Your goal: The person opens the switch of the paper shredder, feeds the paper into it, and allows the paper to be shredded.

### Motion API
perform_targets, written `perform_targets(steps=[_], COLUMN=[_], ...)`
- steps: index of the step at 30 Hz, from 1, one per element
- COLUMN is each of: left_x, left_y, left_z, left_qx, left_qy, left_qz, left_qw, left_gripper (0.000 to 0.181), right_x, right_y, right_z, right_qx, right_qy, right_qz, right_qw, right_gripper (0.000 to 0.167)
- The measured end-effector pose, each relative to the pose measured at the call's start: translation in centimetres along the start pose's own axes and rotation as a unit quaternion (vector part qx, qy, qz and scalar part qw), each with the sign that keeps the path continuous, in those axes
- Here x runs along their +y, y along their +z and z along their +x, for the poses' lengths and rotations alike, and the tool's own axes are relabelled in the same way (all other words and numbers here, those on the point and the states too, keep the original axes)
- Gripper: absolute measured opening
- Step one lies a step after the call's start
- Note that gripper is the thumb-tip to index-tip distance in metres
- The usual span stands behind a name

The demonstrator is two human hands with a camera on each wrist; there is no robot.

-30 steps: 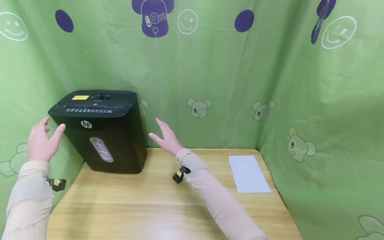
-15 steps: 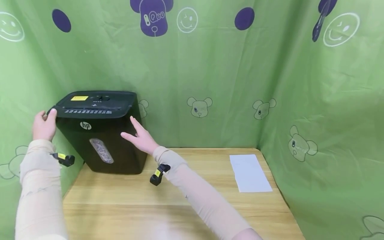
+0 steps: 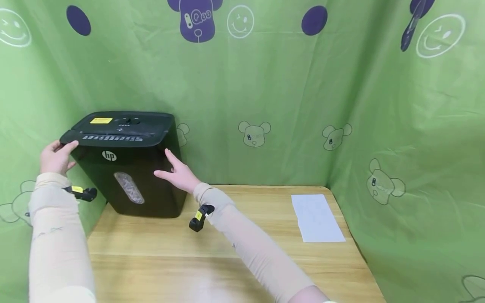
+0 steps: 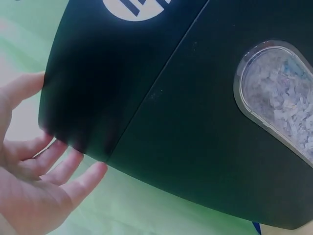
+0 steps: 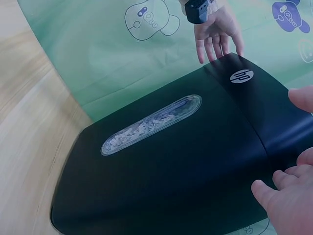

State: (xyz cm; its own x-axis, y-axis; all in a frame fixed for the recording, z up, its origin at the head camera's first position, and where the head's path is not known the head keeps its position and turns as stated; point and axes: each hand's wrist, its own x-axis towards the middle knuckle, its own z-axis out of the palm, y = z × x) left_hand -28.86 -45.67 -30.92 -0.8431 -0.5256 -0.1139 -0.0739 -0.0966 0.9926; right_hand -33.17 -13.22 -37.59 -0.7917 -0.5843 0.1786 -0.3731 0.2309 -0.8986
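A black shredder (image 3: pixel 140 176) with an hp logo stands upright at the table's back left; paper scraps show through its oval window (image 4: pixel 283 93). My left hand (image 3: pixel 57 159) is at its upper left corner, the thumb by the lid's front edge. In the left wrist view, the fingertips of my left hand (image 4: pixel 46 181) touch the shredder's side, the fingers fairly extended. My right hand (image 3: pixel 179 174) lies along the upper right side with thumb and fingers spread. The right wrist view shows my right hand (image 5: pixel 288 196) against the casing; its exact contact is unclear.
A white paper sheet (image 3: pixel 317 218) lies on the right of the wooden table (image 3: pixel 242 244). Green curtains (image 3: pixel 265 84) with printed bears enclose the back and both sides, close behind the shredder and beside its left.
My left hand has moved up and right onto the shredder's corner, and my right hand has moved left to its right side. The shredder has stayed in place.
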Motion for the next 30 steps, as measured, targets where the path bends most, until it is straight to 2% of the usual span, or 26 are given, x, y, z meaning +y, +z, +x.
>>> perform_targets(steps=[2, 7, 11, 17, 20, 22, 24, 27, 30], left_x=[0.0, 0.0, 0.0, -0.1, -0.3, -0.3, -0.3, -0.3, -0.5], left_y=[-0.1, -0.1, 0.0, 1.0, 1.5, 1.9, 2.2, 2.9, 3.4], left_z=[-0.1, -0.2, -0.4, -1.2, -1.5, -1.6, -1.7, -1.8, -1.9], left_qx=[0.007, 0.036, 0.050, 0.045, 0.035, 0.026, 0.020, 0.031, 0.055], left_qy=[0.002, 0.001, -0.003, 0.016, 0.027, 0.039, 0.046, 0.052, 0.048], left_qz=[-0.006, 0.017, 0.076, 0.154, 0.128, 0.086, 0.044, 0.027, 0.046], left_qw=[1.0000, 0.9992, 0.9958, 0.9869, 0.9908, 0.9952, 0.9978, 0.9978, 0.9962], left_gripper=[0.085, 0.087, 0.087, 0.086, 0.066, 0.047, 0.035, 0.033, 0.035], right_x=[-0.1, 0.0, 0.4, 1.2, 1.4, 1.6, 1.6, 1.8, 1.9], right_y=[0.0, 0.0, -0.3, -1.2, -1.7, -1.9, -2.2, -2.6, -2.9], right_z=[0.0, -0.1, -0.3, -1.0, -1.2, -1.2, -1.1, -1.0, -1.1], right_qx=[-0.001, -0.008, -0.007, 0.008, 0.014, 0.020, 0.027, 0.035, 0.040], right_qy=[-0.001, -0.002, -0.007, -0.004, -0.005, -0.008, -0.010, -0.011, -0.010], right_qz=[0.007, 0.026, 0.037, 0.044, 0.045, 0.051, 0.059, 0.071, 0.077], right_qw=[1.0000, 0.9996, 0.9993, 0.9990, 0.9989, 0.9984, 0.9978, 0.9968, 0.9962], right_gripper=[0.081, 0.081, 0.082, 0.081, 0.081, 0.080, 0.079, 0.079, 0.078])
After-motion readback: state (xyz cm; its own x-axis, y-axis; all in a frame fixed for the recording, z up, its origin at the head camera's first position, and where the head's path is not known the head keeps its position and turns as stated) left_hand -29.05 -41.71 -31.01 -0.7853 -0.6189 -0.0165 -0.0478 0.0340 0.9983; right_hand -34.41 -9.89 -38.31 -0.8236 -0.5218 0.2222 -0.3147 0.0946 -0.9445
